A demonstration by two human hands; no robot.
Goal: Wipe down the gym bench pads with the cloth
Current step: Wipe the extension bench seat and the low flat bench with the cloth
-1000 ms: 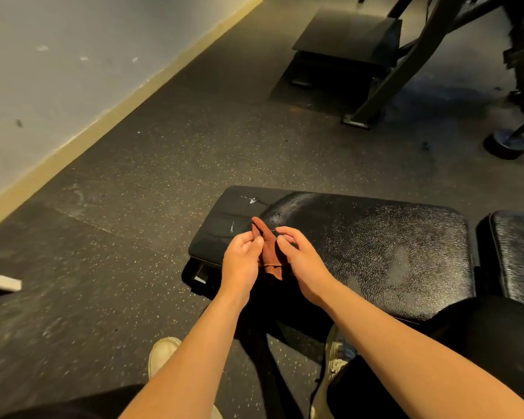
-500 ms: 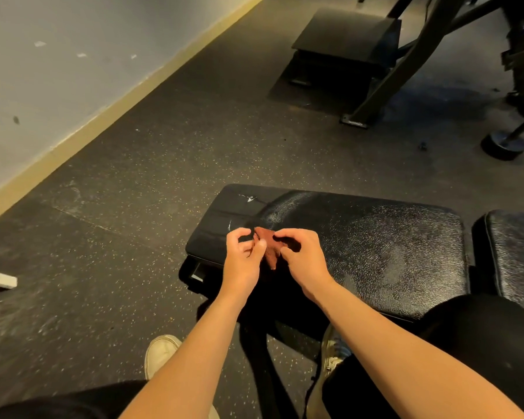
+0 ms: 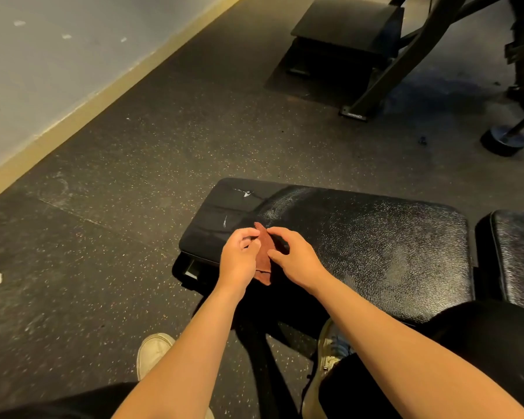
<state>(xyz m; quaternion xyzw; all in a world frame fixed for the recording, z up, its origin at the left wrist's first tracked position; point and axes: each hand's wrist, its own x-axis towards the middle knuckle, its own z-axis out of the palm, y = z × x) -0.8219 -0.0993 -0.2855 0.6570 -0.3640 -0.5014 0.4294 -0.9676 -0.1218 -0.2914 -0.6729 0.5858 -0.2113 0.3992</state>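
Black cracked-vinyl bench pad [image 3: 360, 252], glossy, white scuffs at its left end. 2 hands over that end: left hand [image 3: 238, 261] and right hand [image 3: 294, 258], fingers curled, each pinch a small reddish-brown cloth [image 3: 265, 252] held between them above the pad's near edge.

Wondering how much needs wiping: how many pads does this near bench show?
2. One large pad fills the middle; a second pad sits just right of it, cut off by the picture's edge. More may be hidden.
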